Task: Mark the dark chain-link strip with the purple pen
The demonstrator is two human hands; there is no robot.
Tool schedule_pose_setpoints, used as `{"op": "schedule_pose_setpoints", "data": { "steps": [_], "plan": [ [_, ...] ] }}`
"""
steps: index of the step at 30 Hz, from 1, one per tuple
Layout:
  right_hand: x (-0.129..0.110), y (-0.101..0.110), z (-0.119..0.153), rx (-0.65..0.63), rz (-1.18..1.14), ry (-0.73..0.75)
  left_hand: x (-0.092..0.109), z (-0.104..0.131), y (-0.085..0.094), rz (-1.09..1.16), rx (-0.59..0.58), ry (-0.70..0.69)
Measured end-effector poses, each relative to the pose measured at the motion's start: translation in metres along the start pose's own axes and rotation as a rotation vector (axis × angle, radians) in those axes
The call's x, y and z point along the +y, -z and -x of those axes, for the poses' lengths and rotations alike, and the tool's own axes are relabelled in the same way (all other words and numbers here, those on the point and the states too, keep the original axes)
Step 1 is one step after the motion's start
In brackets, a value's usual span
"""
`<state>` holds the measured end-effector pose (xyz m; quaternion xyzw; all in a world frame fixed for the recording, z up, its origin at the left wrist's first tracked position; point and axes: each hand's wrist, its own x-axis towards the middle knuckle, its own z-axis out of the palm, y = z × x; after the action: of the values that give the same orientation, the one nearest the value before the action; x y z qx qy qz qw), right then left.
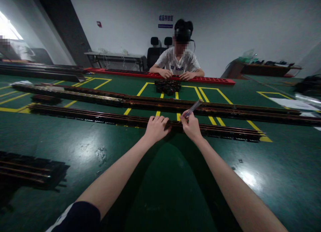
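A long dark strip assembly [100, 116] with copper-coloured lines lies across the green table. My left hand [156, 127] rests on its middle, fingers curled over the strip and thumb toward the right. Just to the right, my right hand [191, 125] is closed around a translucent pen-like tool [193, 108]. The tool slants, its thick end up and to the right, and its lower end is near the strip; whether it touches cannot be made out. Behind both hands runs another bundle of long dark strips [140, 102].
Across the table [82, 141] sits a person [178, 61], hands near a dark pile of parts [168, 87] and a long red tray [218, 80]. More dark strips [30, 170] lie at the lower left. White papers [293, 104] are at the right.
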<state>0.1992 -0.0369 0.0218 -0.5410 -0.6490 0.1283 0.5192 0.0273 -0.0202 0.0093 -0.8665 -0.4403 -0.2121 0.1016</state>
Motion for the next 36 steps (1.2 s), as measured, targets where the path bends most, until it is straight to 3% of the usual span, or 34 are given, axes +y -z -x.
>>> {"op": "schedule_pose_setpoints", "data": {
  "steps": [23,36],
  "plan": [
    [0.005,0.01,0.008,0.071,-0.024,-0.019,0.0,0.001,0.0,0.045,0.017,0.001],
    [0.005,0.008,0.006,0.041,-0.015,-0.014,0.0,0.002,0.001,0.04,0.033,0.008]
  ]
}}
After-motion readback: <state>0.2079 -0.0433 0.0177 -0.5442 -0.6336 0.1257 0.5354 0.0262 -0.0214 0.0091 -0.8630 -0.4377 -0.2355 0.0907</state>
